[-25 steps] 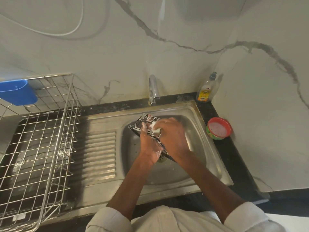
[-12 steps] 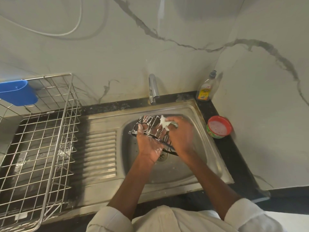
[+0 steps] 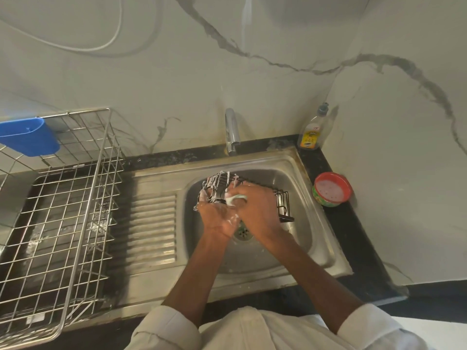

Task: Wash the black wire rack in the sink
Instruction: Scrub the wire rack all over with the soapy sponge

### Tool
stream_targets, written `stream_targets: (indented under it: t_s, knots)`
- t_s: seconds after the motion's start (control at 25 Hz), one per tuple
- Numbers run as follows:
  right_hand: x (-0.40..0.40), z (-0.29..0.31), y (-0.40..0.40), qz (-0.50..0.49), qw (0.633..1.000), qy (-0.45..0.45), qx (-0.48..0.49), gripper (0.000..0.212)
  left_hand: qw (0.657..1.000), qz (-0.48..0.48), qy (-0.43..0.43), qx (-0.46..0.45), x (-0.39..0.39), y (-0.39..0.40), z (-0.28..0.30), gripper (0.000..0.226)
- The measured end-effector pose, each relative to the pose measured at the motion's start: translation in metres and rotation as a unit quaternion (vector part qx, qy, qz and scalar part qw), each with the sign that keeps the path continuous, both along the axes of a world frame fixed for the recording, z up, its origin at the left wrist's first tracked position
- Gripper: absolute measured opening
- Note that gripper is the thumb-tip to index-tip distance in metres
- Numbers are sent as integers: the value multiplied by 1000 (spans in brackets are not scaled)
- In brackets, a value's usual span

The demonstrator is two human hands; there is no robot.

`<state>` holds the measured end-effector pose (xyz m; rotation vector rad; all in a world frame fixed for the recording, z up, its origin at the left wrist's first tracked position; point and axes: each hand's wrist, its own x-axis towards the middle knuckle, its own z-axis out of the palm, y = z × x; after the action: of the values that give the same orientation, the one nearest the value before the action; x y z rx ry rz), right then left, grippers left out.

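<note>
Your left hand (image 3: 217, 217): fingers curled round sudsy end of black wire rack (image 3: 222, 189), holding it tilted over sink (image 3: 316, 233) basin. Right hand (image 3: 257, 210): fingers pinching pale scrubber (image 3: 236, 199) against wires. Work each bar, turn rack to reach unsoaped right end, grip firm, foam looks slippery. Tap (image 3: 232, 131) not visibly running. Dish-soap bottle (image 3: 312, 133): yellow label, print unreadable. Red soap tub (image 3: 332, 189) on desk: no legible writing.

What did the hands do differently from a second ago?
The right hand slid its soapy sponge back down the black wire rack; the rack's right end now shows. The left hand still holds the rack over the steel sink.
</note>
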<state>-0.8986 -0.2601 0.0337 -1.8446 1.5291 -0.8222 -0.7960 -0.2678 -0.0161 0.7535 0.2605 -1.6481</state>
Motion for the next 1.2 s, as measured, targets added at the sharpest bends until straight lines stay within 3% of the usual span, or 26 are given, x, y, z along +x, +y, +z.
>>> stream_targets:
  t_s: [0.04, 0.12, 0.28, 0.32, 0.48, 0.56, 0.68, 0.92, 1.08, 1.2]
  knots:
    - [5, 1, 1, 26, 999, -46, -1, 27, 1000, -9, -1, 5, -1, 0, 2, 72]
    - [-6, -3, -2, 10, 999, -53, -6, 30, 1000, 14, 16, -13, 3, 0, 1, 70]
    - [-52, -20, -7, -119, 980, 148, 55, 30, 994, 76, 67, -36, 9, -7, -4, 64]
    - [-49, -18, -5, -111, 981, 149, 52, 30, 993, 84, 77, -40, 10, -8, -6, 66]
    - [-3, 2, -6, 61, 994, -57, 66, 30, 1000, 11, 5, -17, 6, -2, -10, 76]
    - [5, 5, -23, 7, 996, -81, 33, 27, 1000, 6, -19, -17, 1, -2, -8, 68]
    - [-8, 9, -45, -129, 991, -21, -32, 27, 999, 2, -22, -23, -5, -3, -2, 62]
    - [-15, -8, -6, 33, 998, 37, -24, 35, 999, 0, -31, -24, -4, -6, -1, 77]
    - [-21, 16, -46, -107, 993, 55, -11, 28, 999, -12, -34, -17, -12, -1, -2, 59]
    - [-19, 13, -34, -82, 991, 104, -23, 31, 999, -11, -34, -23, -11, -5, -3, 58]
